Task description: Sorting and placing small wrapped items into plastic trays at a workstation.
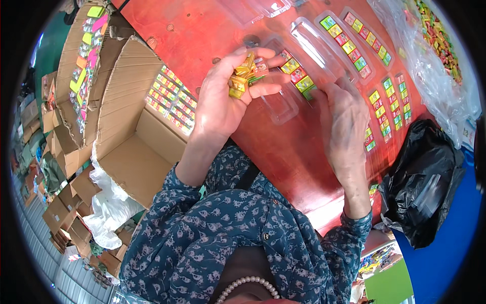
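Note:
In my left hand [215,96], palm up with the fingers curled, lie several small shiny yellow wrapped pieces [242,77], with a bit of red and green among them. My right hand [347,124] is blurred, its fingertips at the lower end of a clear plastic tray [273,48]. A row of small red, yellow and green pieces [297,75] sits along that tray; a green one is by the fingertips. Whether the right fingers grip anything cannot be made out. Just below the left fingertips, a bare part of clear plastic [283,112] lies on the red table.
More filled clear trays [349,46] lie across the red table [197,38]. At right are a plastic bag of small colourful pieces [438,38] and a black plastic bag [422,177]. An open cardboard box [134,157] with packed trays inside [172,99] stands at left.

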`<action>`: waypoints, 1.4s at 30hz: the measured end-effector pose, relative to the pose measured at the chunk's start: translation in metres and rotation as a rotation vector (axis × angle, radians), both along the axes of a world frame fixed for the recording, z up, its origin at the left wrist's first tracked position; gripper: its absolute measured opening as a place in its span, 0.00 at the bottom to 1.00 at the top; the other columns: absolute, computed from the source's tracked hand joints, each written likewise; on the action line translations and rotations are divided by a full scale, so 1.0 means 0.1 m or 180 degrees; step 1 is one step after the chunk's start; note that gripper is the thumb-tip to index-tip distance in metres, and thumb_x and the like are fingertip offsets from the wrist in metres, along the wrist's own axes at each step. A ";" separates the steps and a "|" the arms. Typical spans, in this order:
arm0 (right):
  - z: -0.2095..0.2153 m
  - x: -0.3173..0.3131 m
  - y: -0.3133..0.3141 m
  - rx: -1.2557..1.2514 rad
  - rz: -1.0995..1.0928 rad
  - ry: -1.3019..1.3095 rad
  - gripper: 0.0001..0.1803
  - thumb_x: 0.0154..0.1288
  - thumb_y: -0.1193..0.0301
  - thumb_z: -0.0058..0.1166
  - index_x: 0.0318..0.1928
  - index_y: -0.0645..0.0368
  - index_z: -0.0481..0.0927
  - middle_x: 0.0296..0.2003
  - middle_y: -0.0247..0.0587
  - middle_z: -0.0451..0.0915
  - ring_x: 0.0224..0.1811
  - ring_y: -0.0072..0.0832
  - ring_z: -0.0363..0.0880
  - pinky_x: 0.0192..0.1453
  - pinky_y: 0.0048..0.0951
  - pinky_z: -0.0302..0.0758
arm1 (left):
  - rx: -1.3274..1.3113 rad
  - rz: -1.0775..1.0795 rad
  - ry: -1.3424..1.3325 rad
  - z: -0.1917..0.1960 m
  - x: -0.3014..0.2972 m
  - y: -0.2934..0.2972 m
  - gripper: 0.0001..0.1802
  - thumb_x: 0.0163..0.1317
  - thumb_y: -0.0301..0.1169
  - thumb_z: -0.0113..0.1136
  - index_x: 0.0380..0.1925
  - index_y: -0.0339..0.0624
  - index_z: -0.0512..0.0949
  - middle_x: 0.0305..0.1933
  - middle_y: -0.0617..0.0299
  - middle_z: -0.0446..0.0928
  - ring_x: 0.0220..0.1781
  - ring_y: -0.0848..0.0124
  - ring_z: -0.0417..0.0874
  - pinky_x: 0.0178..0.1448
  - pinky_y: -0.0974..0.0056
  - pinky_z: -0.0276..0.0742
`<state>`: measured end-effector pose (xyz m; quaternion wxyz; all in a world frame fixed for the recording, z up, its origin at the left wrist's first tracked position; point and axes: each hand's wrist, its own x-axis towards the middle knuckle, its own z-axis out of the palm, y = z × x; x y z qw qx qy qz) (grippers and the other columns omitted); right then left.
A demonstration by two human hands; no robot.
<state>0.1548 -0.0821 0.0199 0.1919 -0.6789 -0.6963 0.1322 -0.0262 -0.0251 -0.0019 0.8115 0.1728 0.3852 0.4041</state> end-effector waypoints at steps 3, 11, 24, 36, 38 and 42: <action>0.00 -0.02 0.01 -0.0107 -0.0042 -0.0067 0.05 0.50 0.78 0.57 0.28 0.66 0.76 0.26 0.49 0.72 0.29 0.47 0.73 0.31 0.40 0.68 | -0.0008 -0.0008 0.0029 0.00 0.01 0.00 0.21 0.66 0.38 0.39 0.46 0.28 0.69 0.48 0.43 0.74 0.45 0.50 0.80 0.48 0.56 0.79; -0.01 0.06 0.03 -0.0399 -0.0371 0.0565 0.04 0.50 0.78 0.56 0.27 0.65 0.75 0.26 0.48 0.73 0.31 0.46 0.75 0.33 0.40 0.70 | 0.0004 0.0020 -0.0020 0.00 0.03 0.00 0.21 0.67 0.38 0.39 0.46 0.28 0.69 0.48 0.44 0.74 0.45 0.50 0.79 0.48 0.56 0.79; -0.01 -0.04 0.03 0.0033 -0.0380 0.1129 0.07 0.50 0.79 0.58 0.32 0.62 0.76 0.27 0.45 0.74 0.29 0.42 0.75 0.31 0.36 0.71 | -0.0290 -0.0224 -0.0584 0.04 0.05 0.00 0.26 0.68 0.41 0.35 0.47 0.25 0.69 0.49 0.38 0.73 0.48 0.49 0.78 0.50 0.59 0.78; 0.13 -0.07 0.20 0.0462 0.0163 0.1603 0.08 0.52 0.80 0.57 0.35 0.62 0.78 0.27 0.41 0.76 0.28 0.32 0.77 0.30 0.27 0.73 | -0.0474 -0.0324 -0.0733 0.09 0.09 -0.07 0.19 0.66 0.36 0.44 0.46 0.30 0.72 0.44 0.49 0.77 0.42 0.61 0.81 0.48 0.59 0.78; 0.18 0.10 0.13 0.0133 -0.0380 0.1807 0.07 0.54 0.79 0.57 0.36 0.65 0.78 0.26 0.37 0.77 0.26 0.22 0.76 0.29 0.20 0.71 | -0.0439 -0.0288 -0.0481 0.08 0.07 -0.05 0.20 0.65 0.36 0.44 0.46 0.28 0.73 0.44 0.46 0.77 0.40 0.59 0.81 0.43 0.63 0.79; 0.04 0.18 -0.08 -0.0570 -0.1056 0.2215 0.05 0.58 0.78 0.55 0.34 0.68 0.79 0.27 0.38 0.80 0.30 0.19 0.78 0.35 0.19 0.72 | 0.0388 -0.0137 0.0201 0.05 0.05 0.01 0.18 0.65 0.36 0.45 0.39 0.28 0.75 0.42 0.47 0.78 0.36 0.64 0.82 0.31 0.70 0.78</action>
